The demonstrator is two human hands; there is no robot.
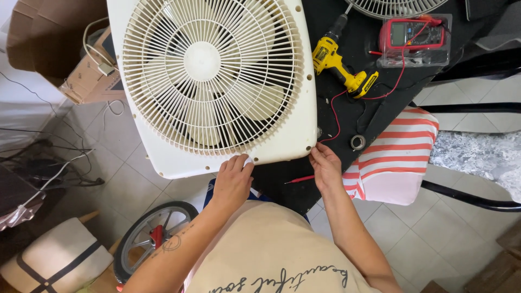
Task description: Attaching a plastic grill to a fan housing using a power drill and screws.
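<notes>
Both hands grip the near edge of the cream box fan (217, 81), left hand (232, 182) fingers curled on its frame, right hand (325, 165) pinching the corner (steadying it grille-up on the black table (347, 114)).

Two fans (217, 81) (one drill (342, 62))

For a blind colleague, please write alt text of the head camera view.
Two bare hands, left hand and right hand, grip the near edge of a cream box fan lying grille-up on a black table. Beyond it lie a yellow cordless drill and a red multimeter.
</notes>
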